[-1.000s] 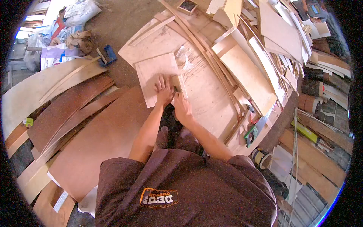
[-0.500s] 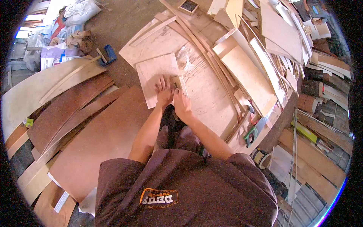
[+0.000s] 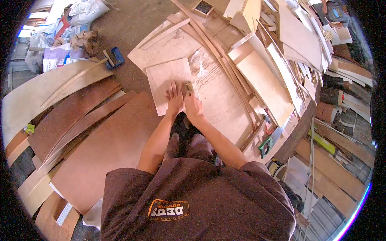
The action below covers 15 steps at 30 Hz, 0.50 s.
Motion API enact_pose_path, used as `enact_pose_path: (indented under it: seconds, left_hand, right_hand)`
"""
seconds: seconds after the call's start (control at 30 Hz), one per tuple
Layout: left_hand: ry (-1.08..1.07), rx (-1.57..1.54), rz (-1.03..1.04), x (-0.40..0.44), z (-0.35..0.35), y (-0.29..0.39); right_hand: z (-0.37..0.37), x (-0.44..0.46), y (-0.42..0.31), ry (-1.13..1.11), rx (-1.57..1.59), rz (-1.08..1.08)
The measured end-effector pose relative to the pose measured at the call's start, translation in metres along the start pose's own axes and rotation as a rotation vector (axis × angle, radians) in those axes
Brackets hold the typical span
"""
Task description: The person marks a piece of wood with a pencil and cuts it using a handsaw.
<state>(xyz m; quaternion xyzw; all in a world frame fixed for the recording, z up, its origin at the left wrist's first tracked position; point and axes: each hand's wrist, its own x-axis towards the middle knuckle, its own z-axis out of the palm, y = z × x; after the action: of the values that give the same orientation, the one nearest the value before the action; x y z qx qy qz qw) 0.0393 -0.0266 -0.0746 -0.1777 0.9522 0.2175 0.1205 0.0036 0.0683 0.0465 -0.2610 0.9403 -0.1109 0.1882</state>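
Observation:
A pale plywood piece lies on top of a larger plywood sheet. My left hand rests on the smaller piece with its fingers spread and laid flat. Close beside it, my right hand is closed around a small tan, block-like tool, whose exact kind is too small to make out. That tool sits near the right edge of the smaller piece, and its lower end is hidden by my fingers.
Long wooden strips and a shallow wooden tray lie to the right. A green-handled saw is nearer me. Brown sheets overlap at left, below a blue-headed brush. Filled bags stand at the far left.
My right hand and the small tool have shifted slightly away from me along the plywood piece. My left hand stays flat in nearly the same spot.

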Motion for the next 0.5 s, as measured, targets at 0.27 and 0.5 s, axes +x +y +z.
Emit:
enact_pose_path:
  seconds: [0.27, 0.5]
  left_hand:
    - [0.074, -0.035, 0.088, -0.001, 0.014, -0.009]
    - [0.113, -0.093, 0.062, -0.006, 0.000, -0.002]
  right_hand:
    - [0.000, -0.019, 0.006, -0.069, 0.009, -0.015]
    - [0.008, -0.025, 0.005, -0.094, -0.029, 0.023]
